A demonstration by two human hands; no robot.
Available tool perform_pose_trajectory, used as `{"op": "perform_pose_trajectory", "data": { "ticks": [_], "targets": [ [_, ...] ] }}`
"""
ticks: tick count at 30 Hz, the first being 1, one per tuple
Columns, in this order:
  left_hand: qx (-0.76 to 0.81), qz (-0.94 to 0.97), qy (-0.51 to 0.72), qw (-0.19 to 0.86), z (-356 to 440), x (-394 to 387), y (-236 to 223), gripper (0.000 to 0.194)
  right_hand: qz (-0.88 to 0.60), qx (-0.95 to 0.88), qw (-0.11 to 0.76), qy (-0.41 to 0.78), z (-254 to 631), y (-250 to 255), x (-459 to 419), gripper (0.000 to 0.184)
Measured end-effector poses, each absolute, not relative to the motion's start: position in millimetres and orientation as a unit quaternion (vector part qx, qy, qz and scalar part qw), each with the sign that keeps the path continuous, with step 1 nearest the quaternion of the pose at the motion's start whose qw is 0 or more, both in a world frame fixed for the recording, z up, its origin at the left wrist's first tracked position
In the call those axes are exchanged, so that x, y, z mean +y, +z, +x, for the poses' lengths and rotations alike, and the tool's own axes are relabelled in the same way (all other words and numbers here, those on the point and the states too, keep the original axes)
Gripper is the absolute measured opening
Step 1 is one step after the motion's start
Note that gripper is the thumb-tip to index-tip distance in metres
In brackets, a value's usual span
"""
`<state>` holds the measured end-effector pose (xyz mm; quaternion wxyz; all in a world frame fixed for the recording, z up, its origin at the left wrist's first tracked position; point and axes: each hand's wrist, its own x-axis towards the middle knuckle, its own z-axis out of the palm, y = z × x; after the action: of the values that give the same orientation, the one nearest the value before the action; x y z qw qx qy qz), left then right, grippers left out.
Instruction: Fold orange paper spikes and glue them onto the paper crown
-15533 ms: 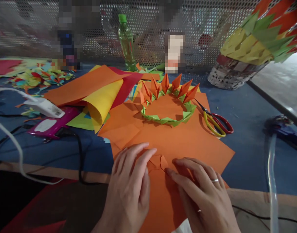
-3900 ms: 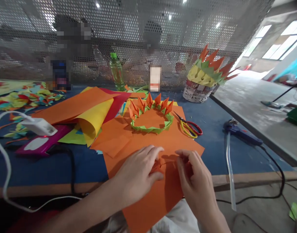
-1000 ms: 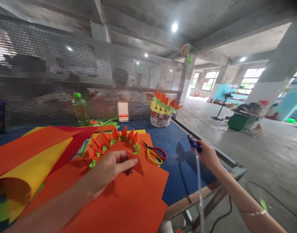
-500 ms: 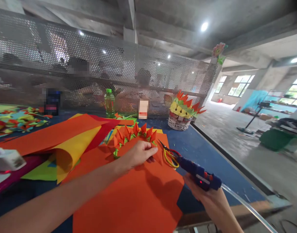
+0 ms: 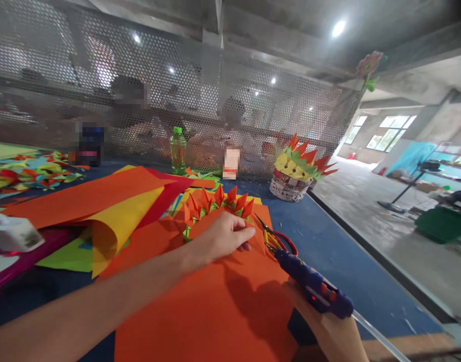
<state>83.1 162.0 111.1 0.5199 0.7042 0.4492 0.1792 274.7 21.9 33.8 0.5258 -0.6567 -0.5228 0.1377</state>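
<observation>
A ring of folded paper points (image 5: 205,202), orange over green, lies on a stack of orange paper sheets (image 5: 200,306). At the ring's near right end, my left hand (image 5: 230,234) has its fingers pinched on the paper; the exact spot is hidden under them. My right hand (image 5: 324,327) is wrapped round a blue hot glue gun (image 5: 313,284), its red light lit. From the gun's back sticks a clear glue stick (image 5: 379,334). The nozzle points towards my left hand but stays apart from it. Beside the nozzle lie scissors (image 5: 293,245) with red and yellow handles.
A paper basket (image 5: 290,183) with coloured points stands at the back right, by the table edge. Behind are a green-capped bottle (image 5: 178,153) and a perforated metal screen (image 5: 192,85). On the left lie paper scraps (image 5: 30,168), a rolled yellow sheet (image 5: 120,229) and a white plug (image 5: 15,231).
The view has swung slightly, shifting most things to the right in the picture. The glue gun's nozzle is a little nearer my left hand, which keeps its pinch on the paper ring.
</observation>
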Motion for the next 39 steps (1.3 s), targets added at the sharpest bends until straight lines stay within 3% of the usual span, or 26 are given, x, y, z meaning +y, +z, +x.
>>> {"op": "perform_pose_trajectory", "data": {
  "ticks": [18, 39],
  "targets": [
    [0.435, 0.739, 0.17, 0.485, 81.0, 160.2, 110.9, 0.029, -0.649, -0.514, 0.512, 0.23, 274.5, 30.6, 20.9, 0.038],
    [0.42, 0.74, 0.182, 0.493, 81.0, 161.8, 106.6, 0.034, -0.668, -0.524, 0.492, 0.192, 271.4, 34.0, 22.1, 0.039]
  ]
}}
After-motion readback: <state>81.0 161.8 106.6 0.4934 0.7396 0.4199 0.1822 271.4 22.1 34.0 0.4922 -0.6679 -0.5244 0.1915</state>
